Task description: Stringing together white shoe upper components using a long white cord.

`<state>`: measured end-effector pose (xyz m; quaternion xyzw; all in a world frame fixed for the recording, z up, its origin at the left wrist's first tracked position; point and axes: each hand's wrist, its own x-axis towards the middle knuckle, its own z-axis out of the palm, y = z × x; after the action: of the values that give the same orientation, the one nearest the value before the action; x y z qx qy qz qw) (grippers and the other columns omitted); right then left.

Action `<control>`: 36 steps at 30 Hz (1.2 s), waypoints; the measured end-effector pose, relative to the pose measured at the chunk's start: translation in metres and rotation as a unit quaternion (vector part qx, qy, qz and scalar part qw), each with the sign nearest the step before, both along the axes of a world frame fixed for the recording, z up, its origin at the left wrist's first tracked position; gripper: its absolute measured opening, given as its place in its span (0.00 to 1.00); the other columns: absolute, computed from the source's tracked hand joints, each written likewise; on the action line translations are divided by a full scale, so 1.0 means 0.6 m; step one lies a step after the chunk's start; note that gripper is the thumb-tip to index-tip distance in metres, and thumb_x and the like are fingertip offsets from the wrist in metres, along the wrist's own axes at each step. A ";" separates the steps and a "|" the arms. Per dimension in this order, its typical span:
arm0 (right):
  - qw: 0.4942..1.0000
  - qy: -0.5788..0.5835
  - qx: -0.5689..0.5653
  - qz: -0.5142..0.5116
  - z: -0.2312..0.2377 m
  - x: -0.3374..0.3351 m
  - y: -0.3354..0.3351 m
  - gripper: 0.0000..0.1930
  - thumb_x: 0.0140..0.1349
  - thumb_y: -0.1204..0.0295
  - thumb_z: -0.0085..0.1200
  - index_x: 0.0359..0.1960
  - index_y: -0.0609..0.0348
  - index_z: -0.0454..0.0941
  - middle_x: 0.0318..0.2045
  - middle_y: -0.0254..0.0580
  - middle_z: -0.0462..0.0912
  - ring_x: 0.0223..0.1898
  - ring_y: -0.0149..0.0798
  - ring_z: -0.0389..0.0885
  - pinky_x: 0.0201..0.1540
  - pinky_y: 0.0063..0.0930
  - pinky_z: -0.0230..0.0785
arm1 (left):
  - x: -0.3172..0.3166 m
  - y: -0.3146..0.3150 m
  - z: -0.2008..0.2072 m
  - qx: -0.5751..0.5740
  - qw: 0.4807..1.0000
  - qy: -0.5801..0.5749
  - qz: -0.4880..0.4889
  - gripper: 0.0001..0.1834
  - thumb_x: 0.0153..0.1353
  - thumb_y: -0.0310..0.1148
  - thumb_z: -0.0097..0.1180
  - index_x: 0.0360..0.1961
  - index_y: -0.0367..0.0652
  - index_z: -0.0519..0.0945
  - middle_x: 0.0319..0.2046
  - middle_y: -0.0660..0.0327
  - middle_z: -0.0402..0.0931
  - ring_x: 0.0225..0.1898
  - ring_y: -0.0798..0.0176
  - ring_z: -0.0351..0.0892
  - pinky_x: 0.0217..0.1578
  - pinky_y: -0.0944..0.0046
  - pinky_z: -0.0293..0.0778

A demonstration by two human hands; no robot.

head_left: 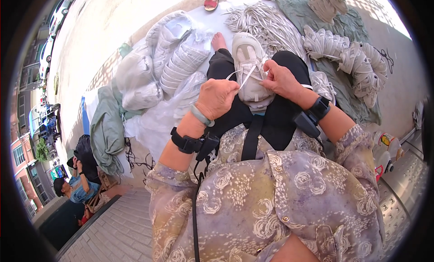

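Note:
A white and beige sneaker [247,51] rests between my knees, its toe pointing away from me. Thin white shoelace [247,77] runs across its tongue and eyelets. My left hand [214,98] is closed in a pinch on one stretch of the lace, held taut just left of the shoe. On the shoe's right side, my right hand [284,81] has thumb and fingers bent together on another part of the lace. Both wrists carry black strapped devices, and a pale bangle circles the left one.
Beyond my right knee lies a heap of loose white laces [266,24]. Stacked sneakers [361,65] sit on green cloth at right. Plastic-wrapped white shoe parts [181,65] fill the left side, near another green cloth [107,131]. A person [83,187] sits at far left.

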<state>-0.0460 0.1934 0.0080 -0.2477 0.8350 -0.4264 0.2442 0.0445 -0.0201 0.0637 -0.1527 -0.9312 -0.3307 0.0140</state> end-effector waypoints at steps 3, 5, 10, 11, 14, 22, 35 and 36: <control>0.999 0.017 0.026 0.015 0.002 0.000 0.002 0.12 0.49 0.68 0.53 0.33 0.60 0.70 0.21 0.48 0.76 0.28 0.50 0.77 0.31 0.40 0.65 | -0.005 -0.010 0.004 0.101 0.985 -0.137 0.023 0.03 0.51 0.26 0.54 0.26 0.38 0.78 0.22 0.56 0.76 0.22 0.55 0.74 0.24 0.64 0.68; 0.995 0.086 0.053 0.021 0.005 0.000 -0.001 0.11 0.49 0.68 0.51 0.32 0.60 0.70 0.22 0.49 0.77 0.29 0.52 0.77 0.32 0.42 0.65 | -0.007 -0.018 0.008 0.155 0.968 -0.193 0.045 0.03 0.51 0.27 0.54 0.26 0.38 0.78 0.21 0.56 0.76 0.21 0.56 0.74 0.23 0.65 0.67; 0.992 0.118 0.047 0.010 0.011 0.004 -0.018 0.08 0.52 0.68 0.48 0.30 0.59 0.71 0.23 0.50 0.77 0.30 0.52 0.77 0.34 0.44 0.67 | -0.001 -0.018 0.013 -0.028 0.993 -0.112 -0.017 0.09 0.55 0.34 0.53 0.26 0.39 0.77 0.18 0.51 0.74 0.22 0.52 0.74 0.24 0.62 0.68; 0.991 0.133 0.032 -0.007 0.011 0.005 -0.022 0.07 0.53 0.69 0.47 0.29 0.59 0.71 0.23 0.50 0.77 0.30 0.52 0.77 0.34 0.43 0.67 | 0.001 -0.014 0.012 -0.031 0.993 -0.117 -0.014 0.09 0.55 0.34 0.53 0.26 0.39 0.77 0.18 0.51 0.74 0.22 0.52 0.74 0.24 0.62 0.68; 0.981 0.183 0.045 0.041 0.005 0.005 -0.030 0.06 0.55 0.70 0.45 0.31 0.57 0.72 0.24 0.49 0.78 0.30 0.50 0.78 0.33 0.42 0.69 | -0.003 0.001 0.004 -0.104 0.982 -0.160 0.000 0.19 0.59 0.45 0.48 0.22 0.38 0.73 0.16 0.52 0.73 0.19 0.53 0.75 0.22 0.61 0.69; 0.971 0.209 0.089 0.081 -0.004 0.013 -0.024 0.06 0.57 0.70 0.43 0.32 0.56 0.72 0.23 0.49 0.78 0.28 0.49 0.78 0.30 0.41 0.69 | -0.025 0.007 -0.032 0.030 0.903 -0.413 0.111 0.25 0.61 0.49 0.42 0.24 0.36 0.76 0.15 0.56 0.75 0.14 0.60 0.76 0.21 0.62 0.71; 0.984 0.160 0.074 0.015 0.013 0.008 -0.013 0.08 0.54 0.65 0.48 0.30 0.56 0.73 0.23 0.49 0.77 0.29 0.51 0.77 0.33 0.43 0.68 | -0.043 -0.005 -0.063 -0.004 0.965 -0.190 0.180 0.10 0.49 0.37 0.55 0.24 0.41 0.80 0.20 0.52 0.76 0.26 0.50 0.77 0.31 0.56 0.71; 0.984 0.151 0.089 0.015 0.014 0.008 -0.010 0.08 0.54 0.65 0.48 0.30 0.56 0.73 0.23 0.49 0.77 0.29 0.51 0.77 0.33 0.43 0.68 | -0.045 -0.012 -0.058 -0.003 0.964 -0.181 0.193 0.09 0.49 0.36 0.55 0.23 0.41 0.79 0.19 0.53 0.76 0.24 0.53 0.77 0.29 0.58 0.70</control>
<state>-0.0409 0.1875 0.0162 -0.2992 0.8929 -0.3047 0.1425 0.0175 -0.0271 0.0288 0.0921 -0.9309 -0.3414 -0.0915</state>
